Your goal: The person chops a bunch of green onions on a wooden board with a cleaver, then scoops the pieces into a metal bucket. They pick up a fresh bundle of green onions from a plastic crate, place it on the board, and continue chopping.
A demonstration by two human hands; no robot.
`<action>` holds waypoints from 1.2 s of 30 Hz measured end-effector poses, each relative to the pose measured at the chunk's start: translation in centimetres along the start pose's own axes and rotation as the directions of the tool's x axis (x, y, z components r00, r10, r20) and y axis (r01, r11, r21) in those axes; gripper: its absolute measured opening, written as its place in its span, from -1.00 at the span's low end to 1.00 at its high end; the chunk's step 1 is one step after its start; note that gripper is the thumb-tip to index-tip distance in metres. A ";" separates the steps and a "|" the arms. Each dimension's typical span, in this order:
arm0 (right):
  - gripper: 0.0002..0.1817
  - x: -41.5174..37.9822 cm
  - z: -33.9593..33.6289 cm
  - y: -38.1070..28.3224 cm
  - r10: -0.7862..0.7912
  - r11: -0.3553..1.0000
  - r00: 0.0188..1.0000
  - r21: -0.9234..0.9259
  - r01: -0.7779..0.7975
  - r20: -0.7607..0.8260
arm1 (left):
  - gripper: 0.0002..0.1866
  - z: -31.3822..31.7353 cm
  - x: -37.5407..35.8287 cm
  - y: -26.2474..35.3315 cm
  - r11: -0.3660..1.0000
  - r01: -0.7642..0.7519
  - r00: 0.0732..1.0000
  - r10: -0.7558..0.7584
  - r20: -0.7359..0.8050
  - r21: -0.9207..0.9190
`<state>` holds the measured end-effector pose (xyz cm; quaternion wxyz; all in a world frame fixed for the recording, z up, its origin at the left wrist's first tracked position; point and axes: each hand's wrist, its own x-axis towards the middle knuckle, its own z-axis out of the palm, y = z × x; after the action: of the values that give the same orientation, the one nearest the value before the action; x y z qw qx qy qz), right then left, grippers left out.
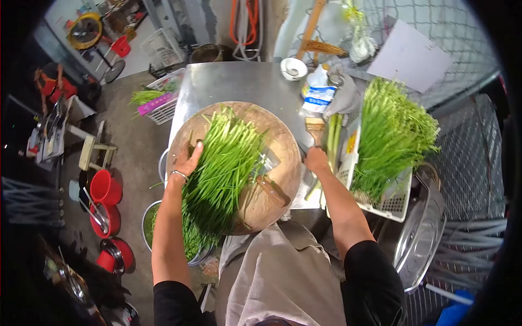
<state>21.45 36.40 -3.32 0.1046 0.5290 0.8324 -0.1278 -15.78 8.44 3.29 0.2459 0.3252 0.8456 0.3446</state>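
Note:
A big bundle of long green chives (pixel 228 157) lies across the round wooden chopping board (pixel 285 130), its lower end hanging over the near edge. My left hand (pixel 189 160), with a bracelet at the wrist, rests against the left side of the bundle, fingers stretched out. On the board to the right of the chives is a cleaver (pixel 271 191) with a wooden handle, its blade partly covered. My right hand (pixel 315 160) is closed around the handle of a flat bristle brush (pixel 315 125), just beyond the board's right edge.
A white basket (pixel 403 209) piled with greens (pixel 389 141) stands at right. Behind the brush are a labelled bottle (pixel 319 95) and a white bowl (pixel 293 69) on the steel table (pixel 234 79). Chopped greens (pixel 193 239) fill a basin below. Red buckets (pixel 106 187) and another person (pixel 54 84) are left.

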 end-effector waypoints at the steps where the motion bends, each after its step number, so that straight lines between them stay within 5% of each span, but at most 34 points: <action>1: -0.71 0.5 1.0 0.1 -0.001 1.000 1.000 -0.010 0.002 0.013 | 0.11 -0.2 -0.3 0.6 1.000 0.022 0.999 -0.022 -0.035 -0.010; 5: -0.71 3.2 5.8 2.2 -0.076 0.990 0.982 -0.133 0.053 -0.175 | 0.02 -0.7 -1.1 1.9 0.996 0.082 0.995 -0.083 0.055 0.034; 8: -0.77 3.5 2.7 3.0 -0.107 0.934 0.953 0.301 0.194 -0.284 | 0.00 0.2 0.0 0.2 0.994 0.104 0.995 -0.104 0.013 -0.017; 11: -0.85 0.9 -5.7 -0.7 -0.036 0.528 0.999 0.850 0.005 0.017 | 0.02 0.3 0.4 1.1 0.988 0.089 0.996 -0.088 0.013 -0.127; 14: -0.87 -4.1 -8.3 -4.7 -0.331 0.242 0.943 0.969 0.050 0.034 | 0.11 1.1 0.2 3.1 0.980 0.066 0.997 -0.058 0.050 -0.189; 17: -0.82 -9.5 -7.6 -8.8 -0.427 0.387 0.897 0.920 0.064 0.117 | 0.26 -1.3 -1.5 7.6 0.974 -0.203 0.957 0.176 0.229 0.101; 20: -0.74 -12.4 -3.9 -10.6 -0.493 0.466 0.849 0.882 0.071 0.193 | 0.47 0.5 -1.3 6.3 0.920 -0.266 0.954 0.208 0.217 0.287; 23: -0.60 -14.5 0.5 -12.9 -0.467 0.383 0.808 0.906 -0.183 0.360 | 0.64 3.3 -2.0 5.9 0.913 -0.077 0.978 -0.009 0.209 0.401; 26: -0.71 -14.1 2.2 -15.6 -0.497 0.441 0.788 0.888 -0.131 0.363 | 0.62 3.5 -4.0 7.5 0.937 -0.077 0.978 0.004 0.210 0.342; 28: -0.75 -14.9 3.8 -17.5 -0.556 0.412 0.812 0.908 0.082 0.179 | 0.51 4.2 -5.5 7.6 0.945 -0.141 0.979 0.088 0.184 0.297; 30: -0.77 -15.8 0.9 -17.7 -0.525 0.636 0.823 0.742 0.210 0.217 | 0.46 4.2 -7.6 8.7 0.918 -0.098 0.987 0.040 0.157 0.385; 33: -0.73 -15.1 -2.0 -15.4 -0.562 0.461 0.650 0.846 -0.267 0.512 | 0.42 5.2 -9.3 8.5 0.905 -0.065 0.997 0.042 0.064 0.420; 34: -0.74 -14.1 -2.4 -14.2 -0.616 0.429 0.619 0.866 -0.255 0.487 | 0.42 5.2 -9.3 8.5 0.906 -0.059 0.998 0.040 0.052 0.419; 36: -0.76 -11.6 -6.9 -12.0 -0.611 0.697 0.600 0.710 0.100 0.515 | 0.40 5.4 -9.1 8.7 0.898 -0.054 0.999 0.050 0.021 0.436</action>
<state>15.16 23.88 8.01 0.2146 0.2469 0.7240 -0.6073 -2.95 8.99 8.09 0.1612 0.3961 0.8912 0.1513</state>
